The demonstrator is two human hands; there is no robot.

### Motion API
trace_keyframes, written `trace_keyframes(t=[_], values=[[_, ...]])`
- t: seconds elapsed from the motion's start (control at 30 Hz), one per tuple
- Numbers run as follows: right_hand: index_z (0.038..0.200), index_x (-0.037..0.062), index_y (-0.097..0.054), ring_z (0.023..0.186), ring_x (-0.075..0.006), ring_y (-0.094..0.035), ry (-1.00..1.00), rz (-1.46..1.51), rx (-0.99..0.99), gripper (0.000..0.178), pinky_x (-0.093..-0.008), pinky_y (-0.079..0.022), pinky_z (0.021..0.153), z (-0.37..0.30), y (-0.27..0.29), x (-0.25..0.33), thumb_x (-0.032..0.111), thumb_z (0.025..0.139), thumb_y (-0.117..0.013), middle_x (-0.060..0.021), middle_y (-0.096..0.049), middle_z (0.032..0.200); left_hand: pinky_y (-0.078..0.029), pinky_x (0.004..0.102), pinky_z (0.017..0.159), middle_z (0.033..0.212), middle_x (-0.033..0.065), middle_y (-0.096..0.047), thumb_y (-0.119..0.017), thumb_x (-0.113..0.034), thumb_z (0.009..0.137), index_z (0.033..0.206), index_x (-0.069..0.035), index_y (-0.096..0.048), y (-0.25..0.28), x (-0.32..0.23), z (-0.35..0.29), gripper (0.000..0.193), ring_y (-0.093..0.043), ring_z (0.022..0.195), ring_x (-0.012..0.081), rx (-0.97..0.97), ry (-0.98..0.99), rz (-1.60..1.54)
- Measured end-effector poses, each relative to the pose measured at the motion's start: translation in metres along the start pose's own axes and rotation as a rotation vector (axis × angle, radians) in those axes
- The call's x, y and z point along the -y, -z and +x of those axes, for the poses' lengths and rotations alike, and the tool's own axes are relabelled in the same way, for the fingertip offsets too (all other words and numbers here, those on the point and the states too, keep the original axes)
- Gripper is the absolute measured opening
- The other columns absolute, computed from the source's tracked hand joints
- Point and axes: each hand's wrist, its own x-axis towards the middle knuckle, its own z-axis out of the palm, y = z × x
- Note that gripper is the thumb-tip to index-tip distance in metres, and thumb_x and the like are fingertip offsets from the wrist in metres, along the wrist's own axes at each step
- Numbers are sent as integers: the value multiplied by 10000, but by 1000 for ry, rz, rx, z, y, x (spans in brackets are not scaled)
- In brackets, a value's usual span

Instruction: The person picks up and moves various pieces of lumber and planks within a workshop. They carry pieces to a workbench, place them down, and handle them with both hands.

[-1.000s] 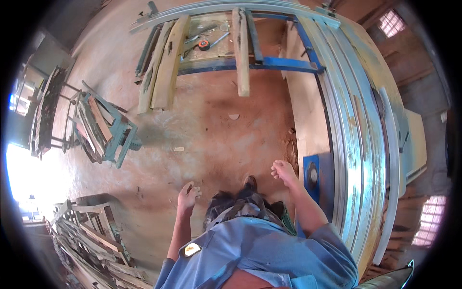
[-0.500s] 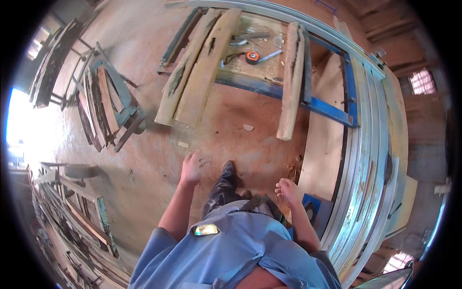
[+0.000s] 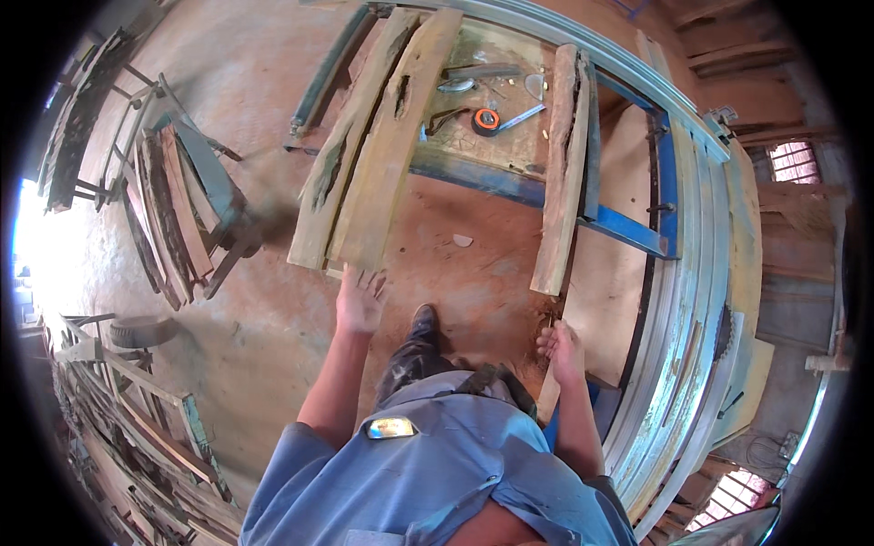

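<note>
My left hand (image 3: 360, 302) is open, its fingers spread, at the near end of two long rough boards (image 3: 381, 173) lying side by side. Fingertips reach close to the right-hand board's end; whether they touch it I cannot tell. My right hand (image 3: 562, 351) has curled fingers just below the near end of a narrow plank (image 3: 557, 200); anything inside them is too small to make out. These boards lie across a blue metal frame (image 3: 492, 177). Between them, on a wooden panel (image 3: 510, 153), rest an orange-and-black tape measure (image 3: 485, 121) and a clear curved piece (image 3: 456, 85).
Long metal rails (image 3: 669, 382) and a toothed saw blade (image 3: 726, 329) run along my right. To the left stand a rack of planks (image 3: 177, 205), a tyre (image 3: 143, 331) and a pile of timber (image 3: 137, 428). A small offcut (image 3: 462, 240) lies on the reddish floor.
The boards and frame now appear nearer to me. My left hand has opened wider and come to the board ends; my right hand has moved slightly right, close under the narrow plank's end.
</note>
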Motion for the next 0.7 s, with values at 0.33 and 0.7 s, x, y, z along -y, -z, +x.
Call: trace_keyframes(t=[0.33, 0.7], values=[[1334, -5, -497, 1076, -189, -585, 126, -55, 72, 554, -351, -486, 890, 47, -48, 89, 361, 937, -623, -98, -608, 1192, -387, 430, 1020, 1417, 115, -444, -434, -439, 1016, 1500, -64, -274, 1, -2, -1, 633, -485, 1189, 265, -51, 108, 44], [1361, 2, -476, 1108, -192, -569, 34, 72, 142, 589, -350, -441, 958, 76, -69, 99, 302, 896, -680, -90, -597, 1229, -507, 401, 890, 1229, 131, -585, -480, -351, 1013, 1328, -51, -448, -1, 21, -10, 436, -607, 1053, 253, 115, 336, 509]])
